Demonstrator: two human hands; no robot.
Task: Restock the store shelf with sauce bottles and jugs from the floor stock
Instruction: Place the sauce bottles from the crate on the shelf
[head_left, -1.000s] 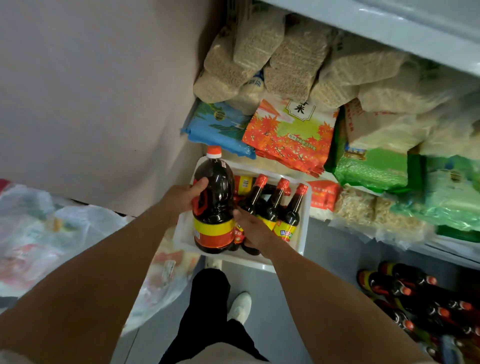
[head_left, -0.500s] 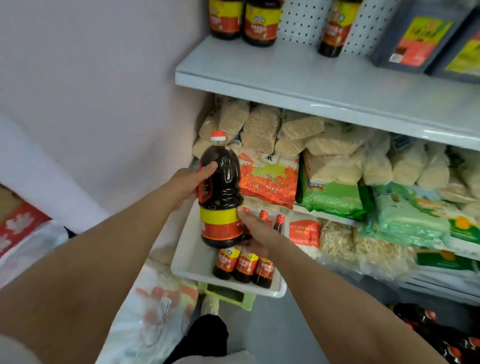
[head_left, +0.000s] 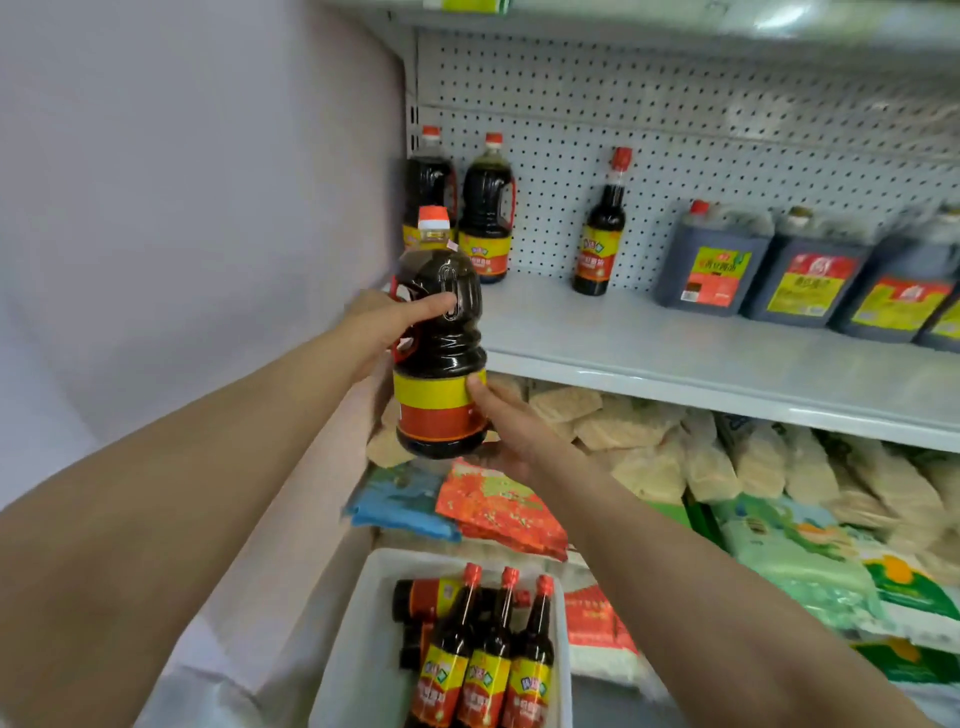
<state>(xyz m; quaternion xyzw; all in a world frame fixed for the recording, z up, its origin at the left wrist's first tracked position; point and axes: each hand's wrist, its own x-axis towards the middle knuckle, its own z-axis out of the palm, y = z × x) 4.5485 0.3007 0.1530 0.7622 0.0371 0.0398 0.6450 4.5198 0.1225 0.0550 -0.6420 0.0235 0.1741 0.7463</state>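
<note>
I see the jug has come up from over the white bin and now hangs in the air level with the shelf, just in front of its left end. My left hand wraps the handle side, thumb across the front; my right hand cups the base with fingers curled on the label. The bin below holds three upright bottles and one lying on its side.

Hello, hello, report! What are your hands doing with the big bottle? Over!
Left hand grips the jug at its handle; right hand holds its base. Jug in the air, level with the shelf. Two jugs stand at the back corner.
</note>
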